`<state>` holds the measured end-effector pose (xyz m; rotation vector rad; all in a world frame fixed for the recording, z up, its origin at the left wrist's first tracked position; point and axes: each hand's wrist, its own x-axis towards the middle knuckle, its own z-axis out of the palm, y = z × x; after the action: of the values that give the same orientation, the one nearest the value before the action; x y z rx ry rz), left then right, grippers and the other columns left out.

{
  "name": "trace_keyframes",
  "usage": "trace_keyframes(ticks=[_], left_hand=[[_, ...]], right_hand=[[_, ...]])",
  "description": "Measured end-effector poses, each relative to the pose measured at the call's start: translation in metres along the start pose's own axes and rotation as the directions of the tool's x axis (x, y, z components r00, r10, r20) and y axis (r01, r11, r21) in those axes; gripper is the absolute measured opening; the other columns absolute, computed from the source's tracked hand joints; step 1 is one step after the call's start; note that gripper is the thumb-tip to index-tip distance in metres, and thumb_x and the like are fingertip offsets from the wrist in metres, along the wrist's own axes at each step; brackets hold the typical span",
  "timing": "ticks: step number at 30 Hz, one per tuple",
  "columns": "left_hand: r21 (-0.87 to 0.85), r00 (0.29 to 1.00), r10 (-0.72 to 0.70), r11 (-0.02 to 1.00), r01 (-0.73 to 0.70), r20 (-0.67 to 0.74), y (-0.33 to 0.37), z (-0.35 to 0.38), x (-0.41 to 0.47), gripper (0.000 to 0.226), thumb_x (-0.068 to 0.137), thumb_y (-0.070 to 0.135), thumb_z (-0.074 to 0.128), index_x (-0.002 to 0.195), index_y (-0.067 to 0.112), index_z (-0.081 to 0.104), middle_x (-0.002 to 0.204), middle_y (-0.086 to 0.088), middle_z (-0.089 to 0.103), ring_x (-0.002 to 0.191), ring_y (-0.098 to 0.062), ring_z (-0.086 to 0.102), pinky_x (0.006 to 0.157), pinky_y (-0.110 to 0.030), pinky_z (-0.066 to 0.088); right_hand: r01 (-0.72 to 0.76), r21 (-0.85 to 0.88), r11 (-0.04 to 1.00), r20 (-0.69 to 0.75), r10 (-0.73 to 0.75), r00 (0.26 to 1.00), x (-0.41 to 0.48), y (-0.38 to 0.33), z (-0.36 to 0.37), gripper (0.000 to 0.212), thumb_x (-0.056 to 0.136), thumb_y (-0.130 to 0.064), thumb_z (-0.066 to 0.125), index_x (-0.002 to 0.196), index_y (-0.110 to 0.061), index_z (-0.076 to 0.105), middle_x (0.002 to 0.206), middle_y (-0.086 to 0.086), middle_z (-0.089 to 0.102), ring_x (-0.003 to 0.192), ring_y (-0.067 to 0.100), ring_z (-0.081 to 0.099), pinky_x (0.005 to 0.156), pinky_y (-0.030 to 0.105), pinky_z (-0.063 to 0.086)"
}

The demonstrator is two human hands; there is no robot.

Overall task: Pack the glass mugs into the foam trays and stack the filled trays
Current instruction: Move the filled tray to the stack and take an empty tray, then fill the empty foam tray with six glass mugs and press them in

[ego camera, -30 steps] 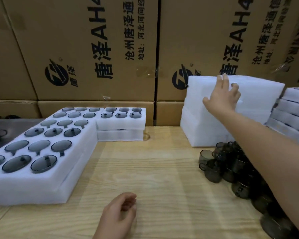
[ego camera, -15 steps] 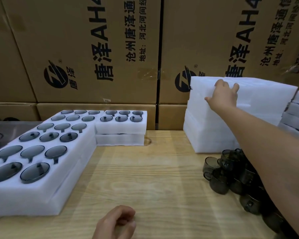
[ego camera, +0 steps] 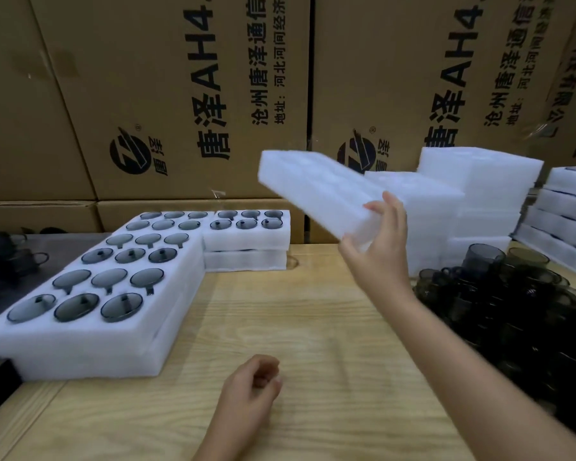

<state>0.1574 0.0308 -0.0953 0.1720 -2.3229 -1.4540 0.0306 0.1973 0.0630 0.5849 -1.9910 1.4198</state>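
From the head camera, the only view we have, the right hand (ego camera: 376, 257) holds an empty foam tray (ego camera: 316, 191) in the air above the counter (ego camera: 313, 334). Its grip is closed on the tray's near end, with fingers up the edge and the palm beneath. The tray is tilted, the far end higher and pointing left. It is blurred, so we can make out faint hollows on its top face but cannot count them.

The left hand (ego camera: 250, 390) sits low near the front of the counter, fingers loosely curled, its grip holding nothing. The loose glass mugs (ego camera: 499, 301) are heaped at the right, just beside the forearm. Behind them stands a stack of empty trays (ego camera: 479, 194). Filled trays (ego camera: 90, 327) lie at the left, with a smaller filled stack (ego camera: 246, 241) behind, against the cardboard boxes (ego camera: 180, 94).

We see three risks:
- **One-handed hold:** the tray is held at one end only, so the free end could swing or sag and clip the smaller filled stack below it.
- **Forearm near the heap:** a wide sweep could let the forearm brush the heap and set glass rolling.
- **Placement:** set down too far right, the tray would leave little room to work. Too far left, it would butt against the filled trays.

We think bringing the idle hand up to the free end would steady it.
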Motion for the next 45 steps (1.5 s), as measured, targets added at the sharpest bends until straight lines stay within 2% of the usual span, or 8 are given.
trace_keyframes(ticks=[4,10,17,20,26,29,37,45], left_hand=[[-0.182,0.978,-0.132,0.978,0.102,-0.162,0.004,0.007,-0.003,0.014,0.096,0.007,0.053,0.097,0.013,0.065,0.088,-0.001,0.070,0.086,-0.019,0.066,0.076,-0.021,0.051],[-0.779,0.851,-0.454,0.620,0.089,-0.263,0.012,-0.013,-0.028,0.027,0.105,0.021,0.030,0.118,0.009,0.050,0.103,-0.011,0.064,0.092,-0.019,0.063,0.073,-0.026,0.051],[-0.519,0.908,-0.218,0.855,0.000,-0.358,0.007,-0.010,-0.041,0.020,0.101,0.016,0.042,0.116,0.018,0.055,0.111,0.000,0.065,0.111,-0.019,0.060,0.093,-0.031,0.045],[-0.466,0.960,-0.182,0.882,0.064,-0.214,0.005,-0.007,-0.038,0.027,0.099,0.017,0.048,0.125,0.024,0.050,0.129,-0.003,0.057,0.123,-0.019,0.053,0.107,-0.040,0.039],[-0.460,0.988,-0.117,0.886,0.056,-0.105,-0.001,-0.013,-0.034,0.066,0.069,0.029,0.063,0.133,0.028,0.046,0.116,-0.002,0.056,0.106,-0.019,0.057,0.082,-0.024,0.046],[-0.370,0.994,-0.083,0.928,0.050,-0.073,-0.005,-0.012,-0.032,0.074,0.065,0.026,0.067,0.136,0.024,0.047,0.120,0.000,0.050,0.100,-0.003,0.059,0.073,-0.012,0.047],[-0.439,0.996,-0.087,0.894,0.088,0.022,-0.012,-0.017,-0.029,0.068,0.048,0.037,0.073,0.114,0.031,0.063,0.119,0.006,0.066,0.108,-0.009,0.063,0.077,-0.021,0.050],[-0.399,0.996,-0.083,0.913,0.082,0.013,-0.012,-0.016,-0.031,0.065,0.051,0.039,0.069,0.115,0.032,0.063,0.115,0.011,0.067,0.105,-0.010,0.063,0.079,-0.023,0.048]], right_hand=[[-0.047,0.110,0.993,0.043,0.042,0.998,-0.082,-0.001,-0.019,0.055,0.076,-0.001,0.063,0.106,-0.040,0.039,0.150,-0.006,0.021,0.139,0.015,0.028,0.111,0.041,0.030],[-0.150,0.168,0.974,0.207,0.114,0.972,-0.164,0.039,-0.061,0.068,0.074,0.014,0.057,0.103,-0.046,0.042,0.152,-0.022,0.016,0.125,-0.022,0.029,0.089,-0.001,0.031],[-0.317,0.077,0.945,0.340,0.274,0.900,-0.201,0.082,-0.091,0.059,0.071,0.016,0.052,0.095,-0.037,0.044,0.139,-0.041,0.027,0.119,-0.002,0.039,0.074,0.015,0.042],[-0.356,0.070,0.932,0.413,0.298,0.860,-0.196,0.085,-0.097,0.051,0.067,0.012,0.051,0.087,-0.035,0.047,0.137,-0.023,0.047,0.072,0.014,0.055,0.065,0.029,0.038],[-0.346,0.162,0.924,0.381,0.265,0.886,-0.193,0.071,-0.107,0.011,0.070,-0.014,0.048,0.075,-0.019,0.057,0.118,-0.015,0.065,0.101,0.030,0.056,0.063,0.018,0.036],[-0.352,0.155,0.923,0.287,0.299,0.910,-0.190,0.069,-0.106,0.026,0.087,-0.017,0.055,0.061,-0.020,0.059,0.104,-0.012,0.070,0.103,0.019,0.061,0.073,0.021,0.041],[-0.431,0.034,0.902,0.086,0.427,0.900,-0.160,0.073,-0.093,0.018,0.091,-0.016,0.053,0.084,-0.032,0.059,0.082,-0.005,0.068,0.061,0.013,0.058,0.059,0.033,0.047],[-0.352,-0.545,0.761,0.021,0.432,0.902,-0.029,0.106,-0.062,0.034,0.089,-0.008,0.046,0.123,-0.008,0.050,0.132,0.010,0.046,0.114,0.031,0.049,0.088,0.034,0.038]])
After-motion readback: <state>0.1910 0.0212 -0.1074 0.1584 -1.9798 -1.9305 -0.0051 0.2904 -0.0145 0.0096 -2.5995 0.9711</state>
